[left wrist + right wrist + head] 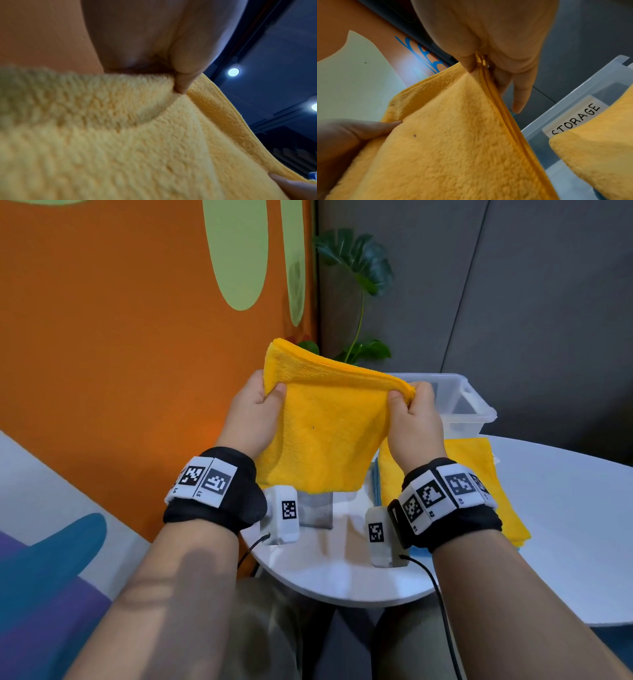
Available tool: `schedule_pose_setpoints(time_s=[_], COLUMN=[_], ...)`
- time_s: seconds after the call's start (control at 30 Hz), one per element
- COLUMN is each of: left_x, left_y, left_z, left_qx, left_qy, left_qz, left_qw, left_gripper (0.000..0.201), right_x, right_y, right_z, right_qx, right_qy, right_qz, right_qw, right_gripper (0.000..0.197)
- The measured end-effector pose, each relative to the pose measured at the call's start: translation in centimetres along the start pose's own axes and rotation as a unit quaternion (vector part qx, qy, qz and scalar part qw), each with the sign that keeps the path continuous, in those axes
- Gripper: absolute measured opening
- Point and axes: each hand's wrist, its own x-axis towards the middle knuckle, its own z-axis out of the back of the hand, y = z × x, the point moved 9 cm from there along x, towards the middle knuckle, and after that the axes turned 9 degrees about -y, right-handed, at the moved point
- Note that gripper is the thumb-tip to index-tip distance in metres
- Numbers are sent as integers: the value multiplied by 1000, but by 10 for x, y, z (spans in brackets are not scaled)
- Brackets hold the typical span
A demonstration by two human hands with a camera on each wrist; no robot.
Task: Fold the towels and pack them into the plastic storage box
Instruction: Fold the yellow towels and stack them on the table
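A folded yellow towel [325, 433] hangs in the air above the round white table [565, 525]. My left hand [255, 409] pinches its upper left corner between thumb and fingers. My right hand [412, 409] pinches the upper right corner. Up close, the left wrist view shows the towel [120, 142] under my thumb, and the right wrist view shows the towel [453, 135] with its stitched hem gripped. A clear plastic storage box [459, 402] stands behind the towel; its side carries a label reading STORAGE [576, 119]. A stack of more yellow towels [479, 470] lies flat on the table by my right wrist.
A blue cloth edge [376, 484] peeks out under the stack. An orange wall panel [137, 371] stands close on the left, a leafy plant [359, 268] behind the box. A grey partition [513, 302] backs the table.
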Motion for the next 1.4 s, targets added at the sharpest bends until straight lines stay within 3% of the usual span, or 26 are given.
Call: schedule_pose_setpoints(time_s=[0.17,0.33,0.43,0.5,0.63,0.87,1.0,1.17,1.33,1.4], left_x=[0,2,5,7,7,-1,-10,-28,-37,-46], left_y=[6,19,23,28,37,55,58,58,51,58], left_z=[-4,-5,-2,-2,-9,-35,-60,-112,-157,-171], left_qx=[-25,-3,17,35,70,126,169,138,55,56], left_qy=[-9,-19,-20,-7,26,73,104,179,199,229], left_qz=[16,47,55,59,62,104,121,151,192,227], left_qw=[1000,999,998,998,995,984,973,962,959,945], left_gripper=[17,18,20,22,25,32,29,36,41,44], right_x=[-2,-9,-12,-8,-5,3,13,26,35,35], right_y=[-4,-37,-42,-38,-27,-29,-52,-83,-92,-100], right_z=[-4,-31,-36,-30,-20,-1,20,54,95,102], right_qx=[13,25,-37,-48,-42,-127,-187,-255,-220,-238], right_qy=[-4,122,170,149,116,64,43,30,-27,-5], right_qz=[-14,-192,-179,-149,-98,-15,-76,-137,-165,-194], right_qw=[1000,973,968,976,988,990,979,957,961,952], right_gripper=[20,57,44,26,16,24,32,31,35,42])
